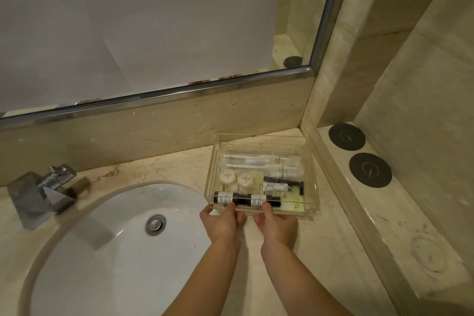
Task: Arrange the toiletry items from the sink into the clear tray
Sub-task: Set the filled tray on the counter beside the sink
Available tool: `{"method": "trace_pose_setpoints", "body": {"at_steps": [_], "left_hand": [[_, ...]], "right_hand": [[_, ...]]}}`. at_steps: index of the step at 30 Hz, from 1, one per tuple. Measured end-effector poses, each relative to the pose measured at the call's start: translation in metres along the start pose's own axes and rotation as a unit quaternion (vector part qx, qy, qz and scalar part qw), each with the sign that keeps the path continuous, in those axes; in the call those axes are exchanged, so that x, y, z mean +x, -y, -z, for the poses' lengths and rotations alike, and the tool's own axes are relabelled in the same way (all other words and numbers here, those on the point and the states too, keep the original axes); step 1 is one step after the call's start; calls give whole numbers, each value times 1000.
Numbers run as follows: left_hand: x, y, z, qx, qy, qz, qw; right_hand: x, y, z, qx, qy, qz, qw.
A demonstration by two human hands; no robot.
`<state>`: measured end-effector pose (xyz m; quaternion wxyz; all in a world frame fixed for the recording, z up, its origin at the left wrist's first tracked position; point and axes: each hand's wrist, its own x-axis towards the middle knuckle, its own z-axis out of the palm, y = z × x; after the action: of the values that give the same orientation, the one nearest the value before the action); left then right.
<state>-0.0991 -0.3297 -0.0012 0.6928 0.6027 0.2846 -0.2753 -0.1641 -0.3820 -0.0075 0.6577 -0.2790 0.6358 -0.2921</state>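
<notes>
A clear tray [311, 161] stands on the marble counter right of the white sink [123, 238]. Inside lie wrapped toothbrushes [259, 160] at the back, two round white packets [236, 178], a dark razor pack [282, 183], and two small dark bottles with white labels [242, 199] along the front wall. My left hand [221, 222] and my right hand [278, 224] both sit at the tray's near edge. Each has its fingertips curled over the front wall, touching a bottle. The sink basin holds no items.
A chrome faucet [42, 194] stands at the sink's left. A mirror with a metal frame [179, 91] runs along the back wall. On the raised ledge to the right lie two dark round coasters [359, 154]. Bare counter lies in front of the tray.
</notes>
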Motion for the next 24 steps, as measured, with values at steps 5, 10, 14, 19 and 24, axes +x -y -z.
{"method": "trace_pose_setpoints", "body": {"at_steps": [5,10,14,19,24], "left_hand": [[3,-4,-8,3,-19,-3,1000],[2,-8,-14,-4,-16,0,1000],[2,-10,-15,-25,-11,12,1000],[1,-15,-19,-36,-19,14,999],[2,-19,-18,-17,12,-19,1000]], "right_hand": [[2,2,-3,-1,13,11,1000],[7,3,-9,-9,12,17,1000],[6,3,-10,-17,9,24,1000],[8,5,-16,-6,10,24,1000],[9,6,-18,-21,-2,29,999]]}}
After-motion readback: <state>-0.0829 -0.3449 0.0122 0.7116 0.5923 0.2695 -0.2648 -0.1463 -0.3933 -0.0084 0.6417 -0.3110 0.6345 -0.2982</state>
